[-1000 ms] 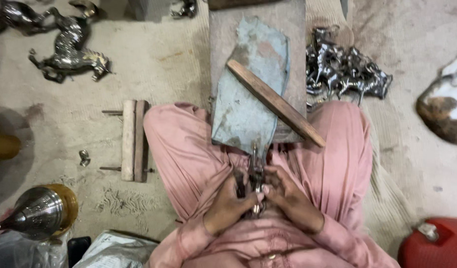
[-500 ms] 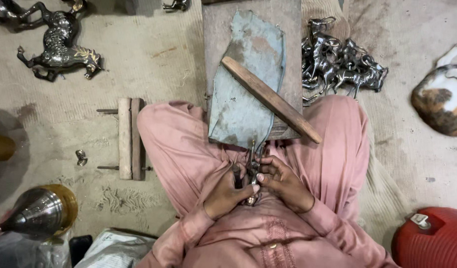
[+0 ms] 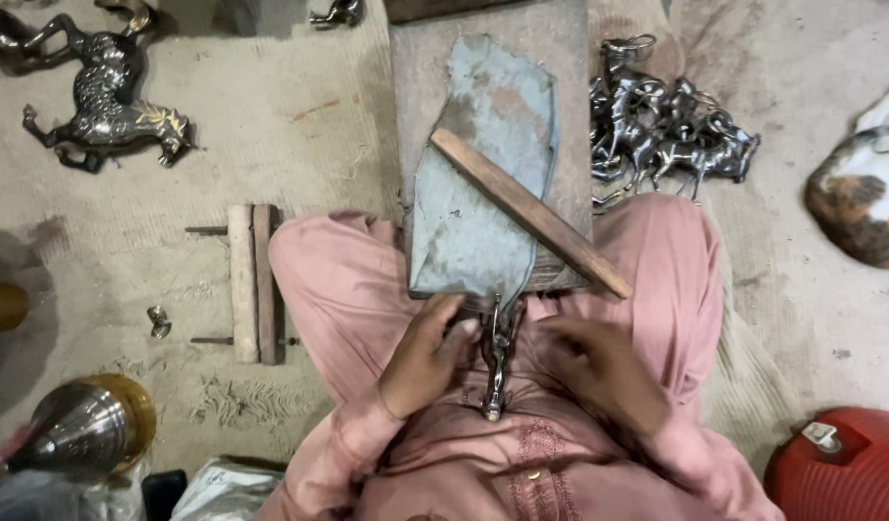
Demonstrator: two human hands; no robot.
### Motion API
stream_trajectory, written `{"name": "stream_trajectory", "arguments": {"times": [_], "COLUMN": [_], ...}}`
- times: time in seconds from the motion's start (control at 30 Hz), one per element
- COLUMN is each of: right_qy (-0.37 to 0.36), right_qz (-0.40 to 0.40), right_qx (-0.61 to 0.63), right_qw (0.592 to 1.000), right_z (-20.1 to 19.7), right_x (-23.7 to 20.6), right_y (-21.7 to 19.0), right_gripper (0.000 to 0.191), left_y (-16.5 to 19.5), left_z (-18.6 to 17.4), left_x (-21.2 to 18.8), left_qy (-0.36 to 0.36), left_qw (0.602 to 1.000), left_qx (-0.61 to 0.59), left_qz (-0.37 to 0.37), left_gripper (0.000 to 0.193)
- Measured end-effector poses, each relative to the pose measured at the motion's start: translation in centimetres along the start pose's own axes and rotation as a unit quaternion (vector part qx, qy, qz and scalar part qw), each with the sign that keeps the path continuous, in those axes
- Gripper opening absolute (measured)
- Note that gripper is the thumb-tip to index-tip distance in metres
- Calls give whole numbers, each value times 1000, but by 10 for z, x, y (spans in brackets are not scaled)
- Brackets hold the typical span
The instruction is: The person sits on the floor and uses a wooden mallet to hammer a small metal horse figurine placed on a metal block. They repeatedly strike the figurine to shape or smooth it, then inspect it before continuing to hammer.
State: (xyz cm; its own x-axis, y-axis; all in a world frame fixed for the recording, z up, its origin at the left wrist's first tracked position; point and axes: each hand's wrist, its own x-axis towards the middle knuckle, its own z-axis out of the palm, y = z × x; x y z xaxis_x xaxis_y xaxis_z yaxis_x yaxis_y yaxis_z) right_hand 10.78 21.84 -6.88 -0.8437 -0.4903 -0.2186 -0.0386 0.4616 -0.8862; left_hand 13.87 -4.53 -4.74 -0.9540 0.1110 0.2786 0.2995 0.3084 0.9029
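Head view: we see a small metal figure (image 3: 495,362) in the lap, between both hands; its long axis runs near vertical in frame, one end toward the cloth (image 3: 483,207), the other toward the body; left hand (image 3: 427,355) curled, fingers touching the figure's upper part; right hand (image 3: 603,371) blurred, just beside it, grip we cannot tell; a wooden stick (image 3: 529,212) lies diagonally on the cloth.

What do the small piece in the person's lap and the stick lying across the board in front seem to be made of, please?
The small piece, touched by the left hand, looks like polished metal: silvery with bright glints, though blurred. The stick appears to be bare, unfinished wood: matte brown with visible grain.
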Motion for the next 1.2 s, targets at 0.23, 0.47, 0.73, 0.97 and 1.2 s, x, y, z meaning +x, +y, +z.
{"name": "stream_trajectory", "arguments": {"times": [0.23,0.47,0.73,0.97,1.2], "right_qy": [230,159,96,102,106], "right_qz": [-178,11,-5,26,11], "right_qx": [-343,-145,106,99,-54], "right_qw": [893,976,990,989,993], "right_z": [-28,-40,-71,-77,-88], "right_x": [47,53,21,13,2], "right_y": [-29,-36,-2,5,7], "right_gripper": [52,37,47,64,59], "left_y": [10,-11,-25,-21,-21], "left_z": [6,18,21,17,17], "left_x": [14,25,35,38,40], "left_qy": [-93,-116,-192,-202,-230], "left_qw": [960,958,941,951,951], "left_qx": [-114,-185,-141,-125,-90], "left_qz": [-237,-185,-240,-198,-186], "left_gripper": [23,41,47,49,34]}}
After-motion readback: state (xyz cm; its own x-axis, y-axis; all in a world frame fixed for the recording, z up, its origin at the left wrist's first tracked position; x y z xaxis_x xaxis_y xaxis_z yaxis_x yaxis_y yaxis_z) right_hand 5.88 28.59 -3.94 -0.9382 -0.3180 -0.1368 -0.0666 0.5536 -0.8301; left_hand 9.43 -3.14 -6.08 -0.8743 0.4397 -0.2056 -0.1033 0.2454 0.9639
